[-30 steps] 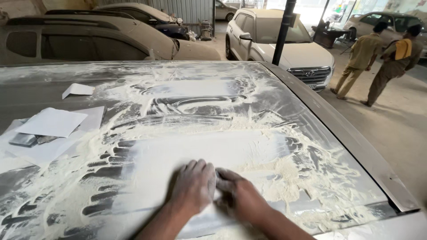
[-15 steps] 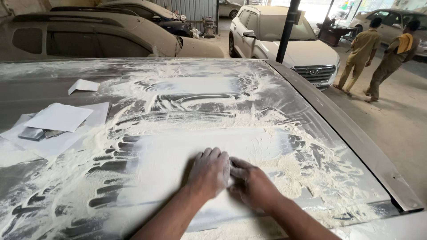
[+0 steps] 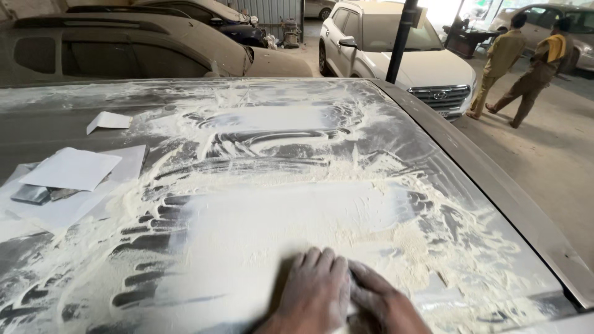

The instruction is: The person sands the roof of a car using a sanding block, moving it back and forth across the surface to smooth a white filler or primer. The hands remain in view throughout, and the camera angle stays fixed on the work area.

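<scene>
Left hand (image 3: 315,287) lies flat on the dusty roof (image 3: 260,204), overlapping the flat right hand (image 3: 380,303); neither visibly grips anything.

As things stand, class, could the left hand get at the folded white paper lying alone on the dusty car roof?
Probably not without leaning. The left hand presses flat on the car roof near the camera, while the folded paper lies far across. Only powder lies between them.

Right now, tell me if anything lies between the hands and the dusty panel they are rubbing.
Nothing visible does. The left hand lies flat on the dusty car panel, with the right hand tucked beside it. Whether a sanding pad sits under the palms cannot be seen. The paper sheets lie far left.
</scene>
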